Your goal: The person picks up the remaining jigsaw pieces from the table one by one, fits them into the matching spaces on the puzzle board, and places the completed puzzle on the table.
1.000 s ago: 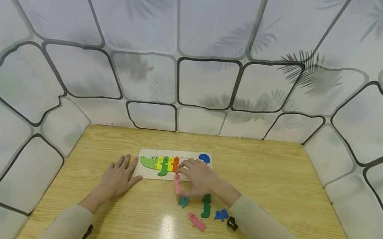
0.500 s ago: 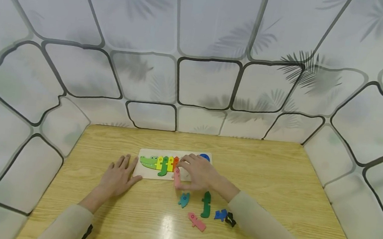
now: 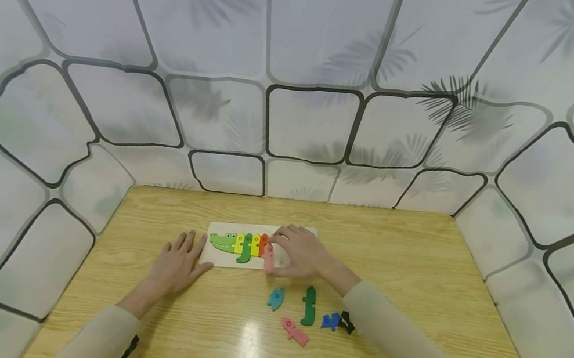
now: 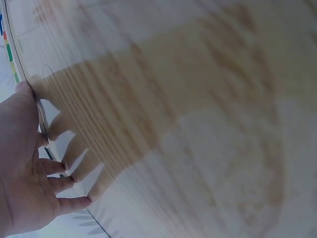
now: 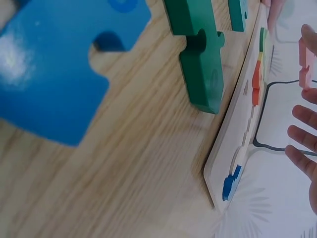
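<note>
Whereas a second ago the long pink piece (image 3: 268, 259) hung mostly over the table (image 3: 197, 333) on the near side, it is now mostly over the board (image 3: 226, 260), its far end just beside the orange piece (image 3: 263, 245). The right hand (image 3: 301, 254) has carried it there and pinches it between thumb and forefinger, as the right wrist view shows, with the other fingers clear of it. Whether its underside touches the wood I cannot tell. It looks, I judge, close to the row but not yet seated.

The left hand (image 3: 173, 269) has stayed put: it lies at the board's left end, fingers spread, holding nothing (steadying the board, perhaps). From there rightward the green head (image 3: 222, 243), the yellow pieces (image 3: 255, 244) and the green leg piece (image 3: 244, 249) sit together, unchanged.

The right hand's shift has also uncovered the teal piece (image 3: 276, 298) and hidden, from above, the blue corner piece (image 5: 231, 184) at the board's far right. The dark green piece (image 3: 309, 305), the loose blue piece (image 3: 331, 321) and the short pink piece (image 3: 295, 331) remain on the table nearer the person, so most of the loose pieces are, it seems, untouched so far.
</note>
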Demonstrator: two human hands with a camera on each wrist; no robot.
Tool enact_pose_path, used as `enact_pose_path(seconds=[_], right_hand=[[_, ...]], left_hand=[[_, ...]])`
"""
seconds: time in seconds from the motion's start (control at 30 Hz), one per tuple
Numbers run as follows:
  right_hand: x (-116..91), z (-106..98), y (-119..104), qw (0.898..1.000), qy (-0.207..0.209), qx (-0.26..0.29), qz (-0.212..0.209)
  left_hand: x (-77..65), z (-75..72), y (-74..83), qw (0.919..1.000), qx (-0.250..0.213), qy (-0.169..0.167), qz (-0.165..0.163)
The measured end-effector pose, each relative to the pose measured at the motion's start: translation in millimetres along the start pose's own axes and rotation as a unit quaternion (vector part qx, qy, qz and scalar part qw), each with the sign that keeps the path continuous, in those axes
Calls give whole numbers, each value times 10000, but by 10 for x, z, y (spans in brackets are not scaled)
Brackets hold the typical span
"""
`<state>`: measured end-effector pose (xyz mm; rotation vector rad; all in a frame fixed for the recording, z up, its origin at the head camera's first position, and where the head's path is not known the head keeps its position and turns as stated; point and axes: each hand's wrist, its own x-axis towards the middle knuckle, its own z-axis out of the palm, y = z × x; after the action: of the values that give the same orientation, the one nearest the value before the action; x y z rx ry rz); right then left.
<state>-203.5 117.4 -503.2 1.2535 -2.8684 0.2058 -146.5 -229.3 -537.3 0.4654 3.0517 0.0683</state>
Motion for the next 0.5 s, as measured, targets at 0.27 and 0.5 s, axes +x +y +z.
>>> enact_pose_path(seconds=[0.27, 0.5], right_hand=[[35, 5, 55, 9999, 144, -73, 2], [52, -14, 88, 9997, 244, -47, -28]], left_hand=[[-6, 7, -7, 10000, 29, 18, -4], [-5, -10, 5, 10000, 2, -18, -7]])
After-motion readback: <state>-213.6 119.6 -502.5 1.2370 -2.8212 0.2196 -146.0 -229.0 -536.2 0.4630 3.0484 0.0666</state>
